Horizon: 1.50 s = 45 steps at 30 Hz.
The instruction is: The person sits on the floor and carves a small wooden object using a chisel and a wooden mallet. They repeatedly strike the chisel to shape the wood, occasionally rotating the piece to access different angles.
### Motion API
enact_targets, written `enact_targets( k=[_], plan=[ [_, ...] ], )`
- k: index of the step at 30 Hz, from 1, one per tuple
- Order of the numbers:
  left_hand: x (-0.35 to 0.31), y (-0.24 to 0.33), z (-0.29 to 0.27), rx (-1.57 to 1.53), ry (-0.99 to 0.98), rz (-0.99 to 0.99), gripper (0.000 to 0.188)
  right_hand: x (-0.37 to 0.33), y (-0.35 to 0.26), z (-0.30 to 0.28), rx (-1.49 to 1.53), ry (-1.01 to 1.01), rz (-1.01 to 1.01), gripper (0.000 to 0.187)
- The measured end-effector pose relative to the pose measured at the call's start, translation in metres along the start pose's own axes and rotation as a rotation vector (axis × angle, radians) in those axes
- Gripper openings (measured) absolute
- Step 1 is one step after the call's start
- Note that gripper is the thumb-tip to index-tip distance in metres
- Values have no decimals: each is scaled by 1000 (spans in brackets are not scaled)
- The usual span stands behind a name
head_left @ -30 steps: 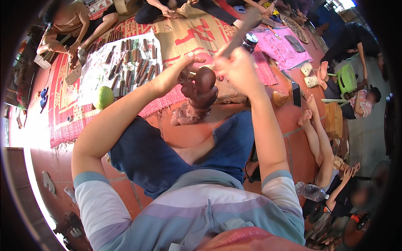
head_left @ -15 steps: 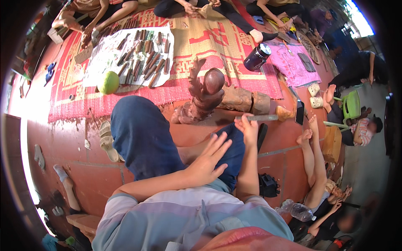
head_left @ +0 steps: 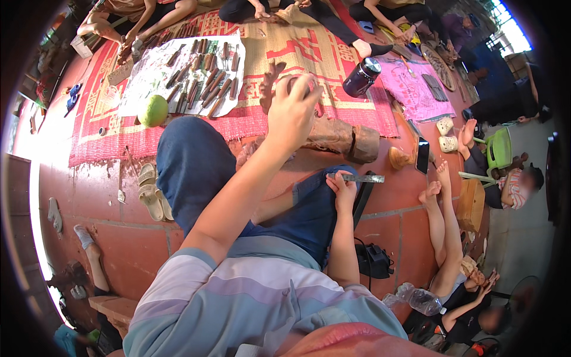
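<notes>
A brown wooden carving (head_left: 268, 89) with a rounded top and a knobbly side piece stands on the floor in front of me. My left hand (head_left: 291, 116) reaches over its rounded top with curved fingers around it, hiding most of the carving. Over my right thigh, my right hand (head_left: 343, 189) pinches a flat, narrow grey metal tool (head_left: 370, 178) at one end, and its other end points right. Whether the tool is a file or a chisel I cannot make out. A split log (head_left: 333, 138) lies just behind, right of the carving.
Many-handled carving tools (head_left: 211, 86) lie on a white sheet over a red and yellow mat (head_left: 279, 50). Nearby are a green round fruit (head_left: 153, 110), a dark flask (head_left: 361, 77), a phone (head_left: 422, 156), sandals (head_left: 150, 193) and plastic bottles (head_left: 425, 300). Other people sit around.
My left hand has risen from above my lap, forward onto the carving's top. My right hand has dropped slightly toward my thigh, still holding the metal tool.
</notes>
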<state>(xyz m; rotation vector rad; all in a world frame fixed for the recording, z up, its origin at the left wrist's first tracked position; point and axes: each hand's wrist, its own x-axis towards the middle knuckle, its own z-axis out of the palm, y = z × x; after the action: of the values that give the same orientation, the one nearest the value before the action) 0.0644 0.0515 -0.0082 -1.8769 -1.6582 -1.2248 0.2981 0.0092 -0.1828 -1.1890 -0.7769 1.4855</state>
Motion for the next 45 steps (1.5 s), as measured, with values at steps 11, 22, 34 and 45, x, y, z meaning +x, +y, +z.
enact_targets(
  k=[11, 22, 34, 45],
  plan=[
    [18, -8, -1, -79, -88, 28, 26, 5, 3, 1, 45, -31, -10, 17],
    [-53, -43, -31, -1407, 305, -905, 47, 20, -62, 42, 48, -47, -144, 12],
    [-47, -37, -18, -1371, 169, -659, 46, -5, -210, 223, -1035, -883, -768, 8],
    [-44, -30, -10, -1329, 240, -664, 56, 4, -217, 232, -1076, -814, -632, 7]
  ],
)
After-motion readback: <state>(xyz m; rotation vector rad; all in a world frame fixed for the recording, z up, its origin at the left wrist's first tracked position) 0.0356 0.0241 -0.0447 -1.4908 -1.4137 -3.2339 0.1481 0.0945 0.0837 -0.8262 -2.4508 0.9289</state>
